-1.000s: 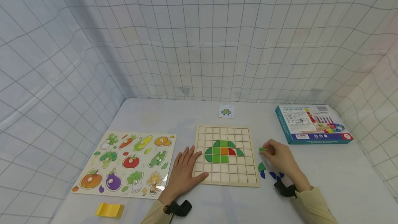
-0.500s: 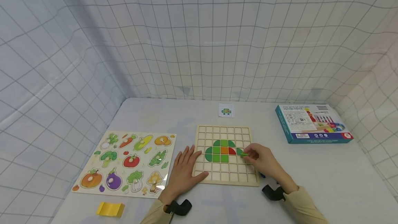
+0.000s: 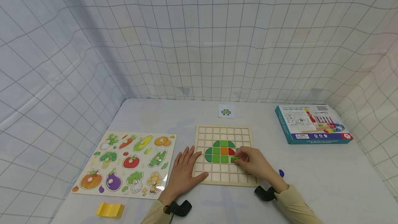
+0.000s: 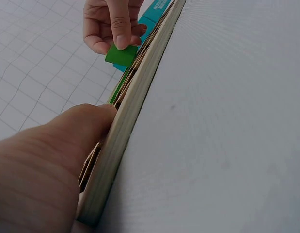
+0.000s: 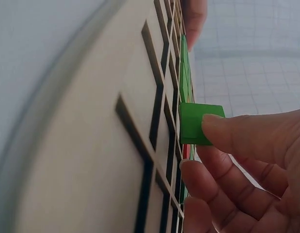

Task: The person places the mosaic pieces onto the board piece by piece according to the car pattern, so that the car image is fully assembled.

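Observation:
In the head view, a wooden grid board (image 3: 216,177) lies at the middle of the table. Green tiles (image 3: 216,150), an orange tile (image 3: 224,151) and a red tile (image 3: 231,152) sit in its cells. My right hand (image 3: 253,161) pinches a green square tile (image 5: 194,121) between thumb and fingers, tilted on edge at the grid just right of the lowest green row. My left hand (image 3: 184,169) rests with fingers spread on the board's left edge; the left wrist view has its thumb (image 4: 84,121) against the rim. My right hand covers some right-hand cells.
A pattern card (image 3: 226,111) lies behind the board. At left is a vegetable puzzle board (image 3: 130,174), with a yellow block (image 3: 110,210) in front. A toy box (image 3: 314,124) stands at back right. One blue piece (image 3: 281,173) shows beside my right wrist.
My right hand has carried the green square tile leftward from beside the board to the cell right of the lowest green row. My left hand has stayed in place.

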`<action>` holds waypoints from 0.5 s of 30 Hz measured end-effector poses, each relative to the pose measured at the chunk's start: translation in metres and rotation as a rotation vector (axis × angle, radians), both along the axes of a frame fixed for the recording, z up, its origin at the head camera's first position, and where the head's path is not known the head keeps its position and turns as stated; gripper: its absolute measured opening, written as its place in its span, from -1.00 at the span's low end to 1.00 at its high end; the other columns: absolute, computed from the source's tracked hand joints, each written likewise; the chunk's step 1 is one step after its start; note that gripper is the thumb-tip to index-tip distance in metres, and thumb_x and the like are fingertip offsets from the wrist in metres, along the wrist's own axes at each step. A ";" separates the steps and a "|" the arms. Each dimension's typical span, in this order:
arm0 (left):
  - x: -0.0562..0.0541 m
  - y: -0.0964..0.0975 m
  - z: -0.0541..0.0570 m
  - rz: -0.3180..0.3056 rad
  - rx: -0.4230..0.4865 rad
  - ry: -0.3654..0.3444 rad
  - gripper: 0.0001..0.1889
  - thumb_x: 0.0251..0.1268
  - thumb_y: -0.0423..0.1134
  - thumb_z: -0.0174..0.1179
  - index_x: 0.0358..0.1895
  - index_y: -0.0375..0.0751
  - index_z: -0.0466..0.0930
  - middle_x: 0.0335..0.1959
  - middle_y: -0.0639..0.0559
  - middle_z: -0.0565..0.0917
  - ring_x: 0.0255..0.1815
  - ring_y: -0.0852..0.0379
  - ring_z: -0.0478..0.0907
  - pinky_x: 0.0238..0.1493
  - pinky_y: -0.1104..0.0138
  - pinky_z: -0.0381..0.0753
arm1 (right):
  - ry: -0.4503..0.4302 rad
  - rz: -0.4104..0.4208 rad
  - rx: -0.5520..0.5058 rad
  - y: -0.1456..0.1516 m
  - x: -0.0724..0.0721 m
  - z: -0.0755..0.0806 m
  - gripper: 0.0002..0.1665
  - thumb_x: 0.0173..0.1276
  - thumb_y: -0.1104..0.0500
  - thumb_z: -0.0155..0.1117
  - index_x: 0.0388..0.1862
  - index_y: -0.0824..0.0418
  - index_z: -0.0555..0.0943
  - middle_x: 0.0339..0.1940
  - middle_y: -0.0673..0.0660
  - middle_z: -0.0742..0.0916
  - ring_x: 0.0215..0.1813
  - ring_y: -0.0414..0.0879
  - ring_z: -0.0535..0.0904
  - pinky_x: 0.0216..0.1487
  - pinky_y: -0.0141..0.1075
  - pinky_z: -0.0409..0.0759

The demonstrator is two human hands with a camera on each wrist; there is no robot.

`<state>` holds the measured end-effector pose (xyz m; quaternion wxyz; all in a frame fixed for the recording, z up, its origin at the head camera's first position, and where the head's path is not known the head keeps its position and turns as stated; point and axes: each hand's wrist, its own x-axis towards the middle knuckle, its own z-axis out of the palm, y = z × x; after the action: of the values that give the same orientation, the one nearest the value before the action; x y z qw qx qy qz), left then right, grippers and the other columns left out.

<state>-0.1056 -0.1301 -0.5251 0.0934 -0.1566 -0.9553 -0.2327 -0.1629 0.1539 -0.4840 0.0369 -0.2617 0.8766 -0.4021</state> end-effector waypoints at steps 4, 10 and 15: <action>0.000 0.000 0.001 -0.001 0.006 0.000 -0.23 0.15 0.30 0.14 0.36 -0.06 0.31 0.45 -0.14 0.15 0.48 -0.08 -0.06 0.41 0.05 -0.18 | -0.007 0.003 -0.001 -0.002 0.000 0.000 -0.85 0.18 0.27 0.41 -0.36 0.11 0.59 -0.51 -0.14 0.55 -0.44 -0.22 0.45 -0.45 -0.38 0.47; 0.000 0.000 0.000 -0.003 0.005 0.002 -0.23 0.16 0.30 0.13 0.36 -0.06 0.30 0.46 -0.14 0.15 0.48 -0.08 -0.06 0.41 0.06 -0.18 | -0.028 -0.004 0.013 -0.004 -0.001 0.000 -0.84 0.18 0.26 0.41 -0.38 0.08 0.57 -0.53 -0.15 0.55 -0.45 -0.22 0.44 -0.45 -0.38 0.46; 0.000 0.000 0.000 -0.004 0.005 0.006 -0.23 0.16 0.30 0.14 0.36 -0.06 0.31 0.45 -0.14 0.15 0.48 -0.08 -0.06 0.41 0.06 -0.18 | -0.034 -0.022 0.041 -0.005 -0.002 0.000 -0.84 0.17 0.25 0.41 -0.40 0.07 0.58 -0.53 -0.14 0.55 -0.45 -0.21 0.44 -0.45 -0.37 0.45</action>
<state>-0.1054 -0.1301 -0.5254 0.0964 -0.1588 -0.9541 -0.2348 -0.1649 0.1485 -0.4840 0.0530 -0.2444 0.8868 -0.3886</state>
